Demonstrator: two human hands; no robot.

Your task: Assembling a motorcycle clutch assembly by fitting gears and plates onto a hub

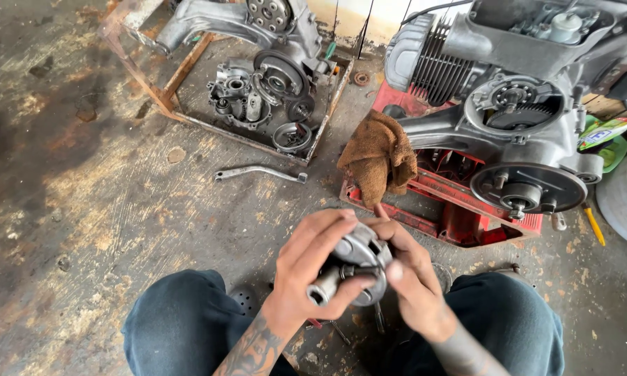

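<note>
One view only, worn on the head, looking steeply down and slightly forward over bent knees (pixel 181 313) to a stained concrete floor (pixel 83 195). Close on the left hand (pixel 306 268) and right hand (pixel 411 278) at lower centre, near enough to fill little of the frame yet sharp. Farther off, toward the top edge, an engine (pixel 508 90) on a red stand (pixel 453 202) at right and a rusty frame (pixel 181 73) at left. No second view to share ground with.

Grey metal part (pixel 359 261) in tattooed hands, brown rag (pixel 377 157); red stand (pixel 460 202) under silver-grey engine (pixel 508 90); rusty orange frame (pixel 181 76); dark blue trousers (pixel 181 320); yellow screwdriver (pixel 594 224); stained grey-brown floor (pixel 83 188)
</note>
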